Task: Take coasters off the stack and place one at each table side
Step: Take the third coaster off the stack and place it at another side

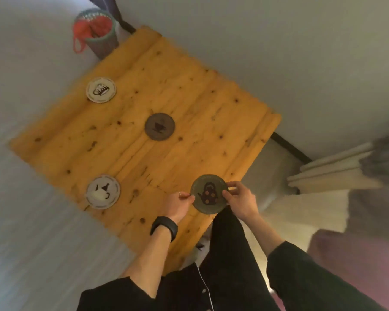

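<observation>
A green round coaster with a teapot picture [209, 194] is held by both hands at the near right edge of the wooden table [189, 90]. My left hand [180, 204] pinches its left rim and my right hand [239, 199] pinches its right rim. A brown coaster with a cup picture [159, 126] lies at the table's middle; I cannot tell whether it is a single one or a stack. A white coaster [101, 89] lies near the far left side. Another white coaster [103, 192] lies near the near left side.
A grey basket with red yarn [95, 34] stands on the floor past the table's far corner. A radiator and curtain [337, 171] are at the right. My dark trouser leg [229, 243] is beside the table's near edge.
</observation>
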